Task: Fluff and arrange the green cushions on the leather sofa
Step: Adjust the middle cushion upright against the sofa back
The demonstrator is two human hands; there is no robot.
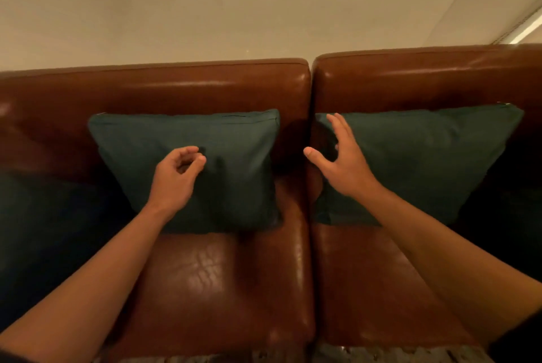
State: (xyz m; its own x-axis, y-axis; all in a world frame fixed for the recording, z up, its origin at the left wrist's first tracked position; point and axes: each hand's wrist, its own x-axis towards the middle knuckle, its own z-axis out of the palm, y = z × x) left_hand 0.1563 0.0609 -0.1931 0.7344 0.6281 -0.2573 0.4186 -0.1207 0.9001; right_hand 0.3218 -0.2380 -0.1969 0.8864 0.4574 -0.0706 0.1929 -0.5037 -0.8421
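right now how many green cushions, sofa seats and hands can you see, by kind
green cushions: 2, left cushion and right cushion
leather sofa seats: 2, left seat and right seat
hands: 2, left hand and right hand
total: 6

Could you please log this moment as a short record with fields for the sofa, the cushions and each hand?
sofa: brown leather, two seats side by side
left cushion: green, upright against the backrest
right cushion: green, leaning against the backrest
left hand: fingers loosely curled, in front of the left cushion
right hand: open, fingers spread at the right cushion's left edge
wall: plain beige
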